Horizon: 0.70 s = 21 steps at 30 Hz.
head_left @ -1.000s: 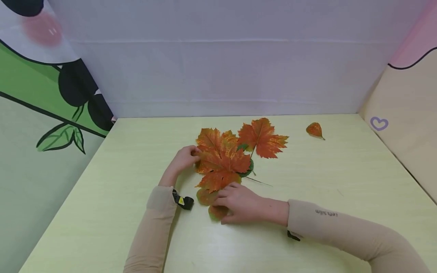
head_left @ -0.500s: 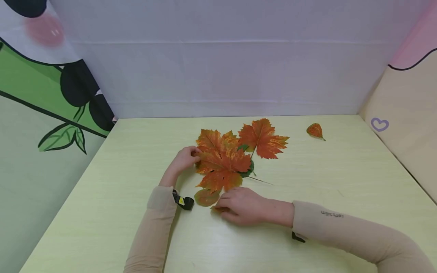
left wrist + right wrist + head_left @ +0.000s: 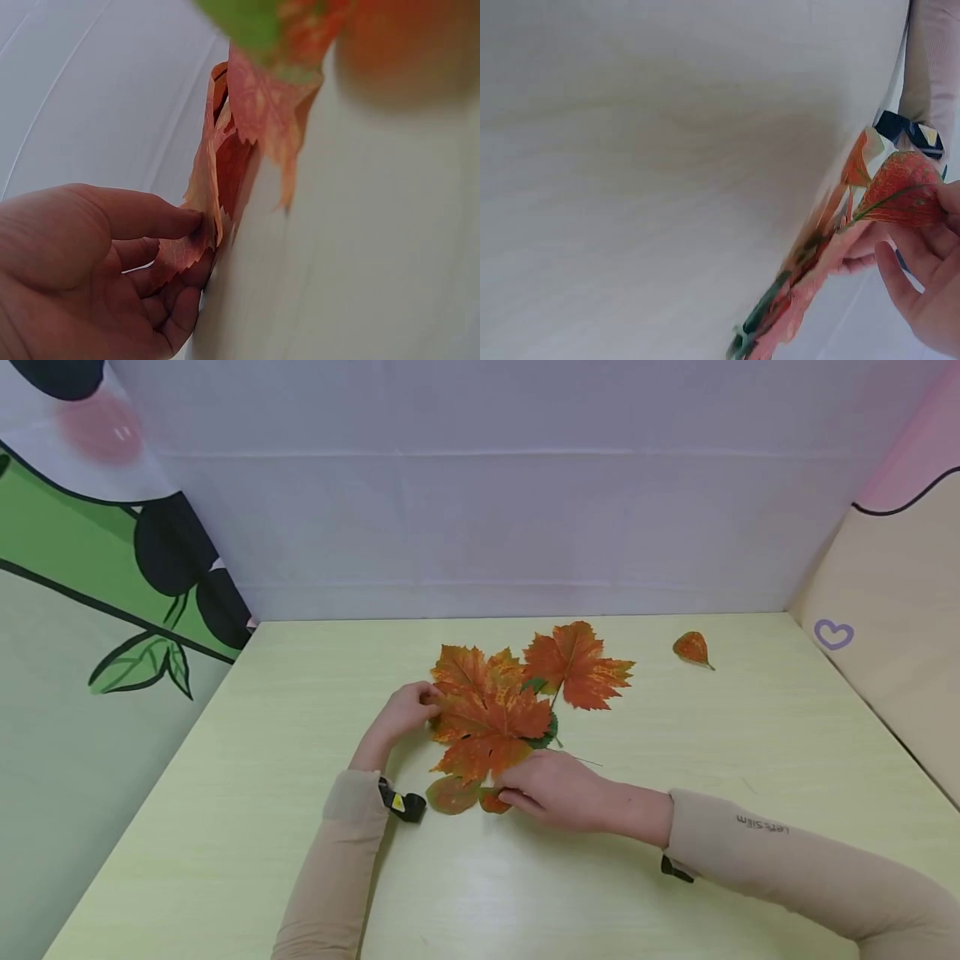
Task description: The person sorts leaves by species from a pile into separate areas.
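In the head view, a cluster of orange artificial maple leaves lies near the middle of the table. My left hand is at its left edge; in the left wrist view the thumb and fingers pinch a maple leaf. My right hand, at the front of the cluster, holds a small rounded orange leaf. The right wrist view shows that small leaf raised over the cluster, its underside vein showing. A greenish-brown rounded leaf pokes out at the cluster's front left. Dark green leaf edges show on its right.
Another maple leaf spreads out at the cluster's back right. Farther right, a single small orange leaf lies by itself on the pale table. A plain light curtain stands behind the table, with printed panels at both sides.
My right hand has pulled the small rounded leaf up from the front of the cluster, then moved it slightly back and to the right. The left hand stays in place.
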Each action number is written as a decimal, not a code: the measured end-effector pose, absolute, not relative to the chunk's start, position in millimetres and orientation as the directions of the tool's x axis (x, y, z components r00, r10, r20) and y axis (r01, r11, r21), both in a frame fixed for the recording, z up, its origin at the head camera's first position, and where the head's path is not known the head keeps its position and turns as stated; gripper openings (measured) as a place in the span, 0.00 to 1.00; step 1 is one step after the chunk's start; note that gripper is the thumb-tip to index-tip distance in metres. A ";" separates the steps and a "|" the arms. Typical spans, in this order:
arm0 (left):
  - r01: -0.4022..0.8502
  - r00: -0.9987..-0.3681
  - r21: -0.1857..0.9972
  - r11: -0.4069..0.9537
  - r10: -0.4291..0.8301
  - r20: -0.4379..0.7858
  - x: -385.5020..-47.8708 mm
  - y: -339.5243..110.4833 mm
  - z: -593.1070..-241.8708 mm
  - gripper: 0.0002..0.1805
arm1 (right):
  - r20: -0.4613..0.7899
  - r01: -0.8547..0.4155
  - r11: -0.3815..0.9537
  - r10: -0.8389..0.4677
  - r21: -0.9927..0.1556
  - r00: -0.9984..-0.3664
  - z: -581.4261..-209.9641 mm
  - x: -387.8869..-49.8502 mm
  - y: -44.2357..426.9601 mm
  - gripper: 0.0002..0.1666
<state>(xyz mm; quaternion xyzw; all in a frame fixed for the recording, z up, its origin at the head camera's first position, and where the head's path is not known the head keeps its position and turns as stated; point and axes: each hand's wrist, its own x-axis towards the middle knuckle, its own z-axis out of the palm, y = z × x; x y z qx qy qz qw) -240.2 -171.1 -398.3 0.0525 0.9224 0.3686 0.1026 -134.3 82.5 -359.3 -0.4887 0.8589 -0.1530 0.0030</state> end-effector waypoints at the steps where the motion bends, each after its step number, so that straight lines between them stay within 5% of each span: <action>1: 0.022 -0.974 0.692 0.722 0.173 -0.150 -240.3 -171.2 -398.0 0.13 | 0.150 -0.835 0.482 -0.835 -0.265 -0.529 -358.0 -135.8 84.6 0.07; 21: 0.007 -0.972 0.709 0.706 0.171 -0.161 -242.0 -172.1 -399.7 0.13 | 0.253 -0.663 0.660 -0.615 -0.353 -0.747 -328.5 -171.5 142.4 0.09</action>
